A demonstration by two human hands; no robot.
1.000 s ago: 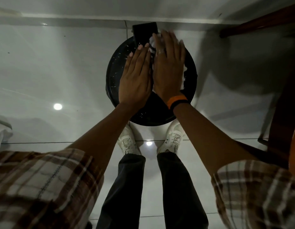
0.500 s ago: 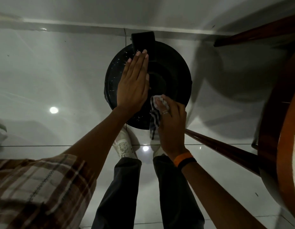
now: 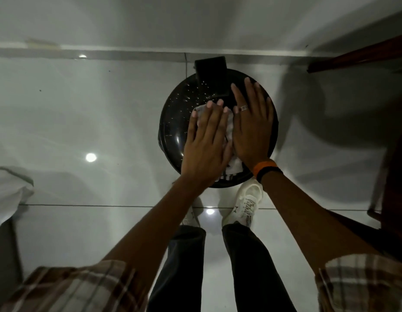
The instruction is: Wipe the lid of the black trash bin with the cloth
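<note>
The round black trash bin lid (image 3: 175, 118) lies below me on the white tiled floor, speckled with small bright spots, with a black block-shaped hinge part (image 3: 210, 73) at its far edge. A pale checked cloth (image 3: 235, 166) is spread on the lid. My left hand (image 3: 206, 145) presses flat on top of it, and cloth shows past the fingertips and between my hands. My right hand (image 3: 251, 127), with a ring and an orange wristband, rests flat on the lid's right half beside the cloth, fingers spread.
My white shoes (image 3: 245, 206) stand right at the bin's near edge. Dark wooden furniture (image 3: 357, 57) reaches in at the upper right, and more dark wood (image 3: 393, 176) stands along the right edge. A white fabric thing (image 3: 8, 192) sits at the far left. The wall runs just behind the bin.
My right hand moved from the lid's near edge, where it gripped the cloth, up onto the right half. The cloth now lies under my left hand, which shifted toward the lid's middle.
</note>
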